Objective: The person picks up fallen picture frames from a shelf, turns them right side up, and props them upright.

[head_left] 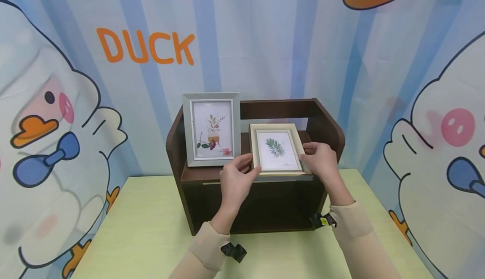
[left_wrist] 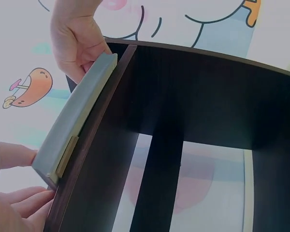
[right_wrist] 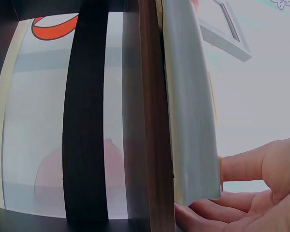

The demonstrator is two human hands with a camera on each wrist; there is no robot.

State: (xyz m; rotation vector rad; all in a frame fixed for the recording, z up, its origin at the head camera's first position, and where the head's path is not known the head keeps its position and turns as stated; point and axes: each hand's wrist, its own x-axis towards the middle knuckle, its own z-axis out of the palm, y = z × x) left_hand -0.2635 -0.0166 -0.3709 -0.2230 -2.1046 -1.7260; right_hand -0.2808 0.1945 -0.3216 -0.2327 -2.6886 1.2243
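A cream picture frame [head_left: 278,150] with a green leaf print leans back on the upper board of a dark brown shelf [head_left: 254,211]. My left hand [head_left: 235,184] pinches its lower left corner, thumb at the front. On the other side, my right hand [head_left: 323,160] grips the right edge near the bottom. Both wrist views show the pale bottom side of the frame [left_wrist: 79,116] close along the board's front edge [right_wrist: 157,121]. Left of it, a silver-grey picture frame [head_left: 212,144] with a flower-pot print stands upright on the same board.
The shelf has raised side panels [head_left: 327,123] and a back rail [head_left: 276,110], with an open compartment below. It stands on a pale yellow-green table [head_left: 144,228]. A blue striped curtain [head_left: 265,39] with duck drawings hangs behind and at both sides.
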